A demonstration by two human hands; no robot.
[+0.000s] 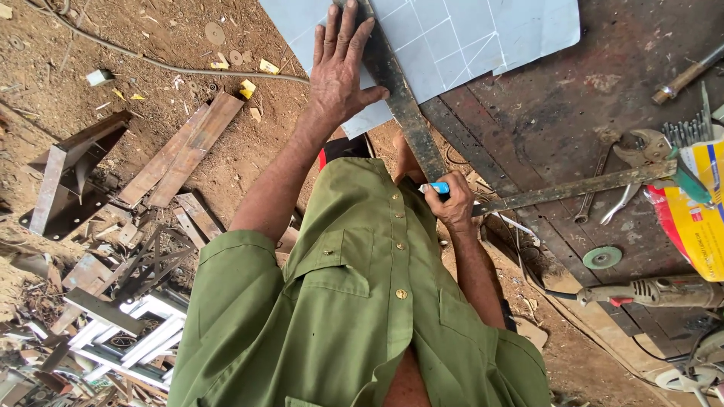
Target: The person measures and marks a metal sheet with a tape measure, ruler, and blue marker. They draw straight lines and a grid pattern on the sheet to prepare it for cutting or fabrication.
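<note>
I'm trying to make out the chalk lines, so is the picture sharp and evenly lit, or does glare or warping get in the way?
Head view: soft, even daylight with no hard shadows; the grey metal sheet looks pale but its white lines stay readable; the left hand and right hand are sharp; the wide lens tilts and stretches the edges.
</note>
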